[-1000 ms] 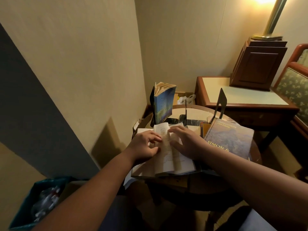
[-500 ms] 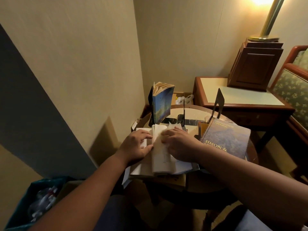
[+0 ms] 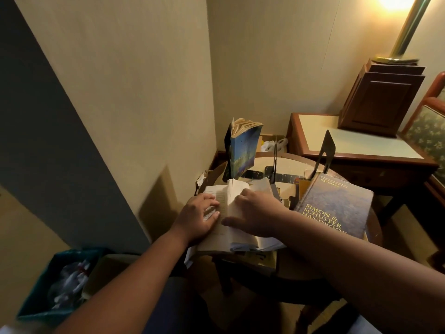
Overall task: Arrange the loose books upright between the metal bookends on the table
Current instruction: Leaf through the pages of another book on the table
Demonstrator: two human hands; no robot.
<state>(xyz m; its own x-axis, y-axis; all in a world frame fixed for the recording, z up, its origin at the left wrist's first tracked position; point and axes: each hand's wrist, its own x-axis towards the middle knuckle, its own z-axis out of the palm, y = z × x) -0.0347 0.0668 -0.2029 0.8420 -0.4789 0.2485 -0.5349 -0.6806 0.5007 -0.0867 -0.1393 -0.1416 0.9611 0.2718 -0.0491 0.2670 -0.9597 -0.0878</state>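
The left hand (image 3: 199,218) lies flat on the left page of an open book (image 3: 220,200), fingers nearly straight and pressing the paper down; it grips nothing. The right hand (image 3: 257,213) rests on the right half of the same book. Its fingers bend at the knuckles against a sheaf of pages that stands up at the spine, and its thumb stretches out across the page toward the left hand (whether those bent fingers pinch any pages I cannot tell).

The open book lies flat at the near edge of the round table (image 3: 376,227), on top of other loose papers or books. Just right of it lies a big handbook (image 3: 334,206), cover up, its far end propped on smaller books beneath.

Behind the hands, a blue book (image 3: 243,150) stands upright with its pages fanned at the top, leaning on the left bookend (image 3: 227,143). A middle bookend (image 3: 274,162) shows edge-on to its right, with a gap between them. The right bookend (image 3: 326,150) stands farther right, just behind the handbook's far end.

Beyond the table are a side table (image 3: 356,145) bearing a wooden box (image 3: 380,97) and a lit lamp (image 3: 407,27). A teal bin (image 3: 36,290) sits on the floor at lower left.
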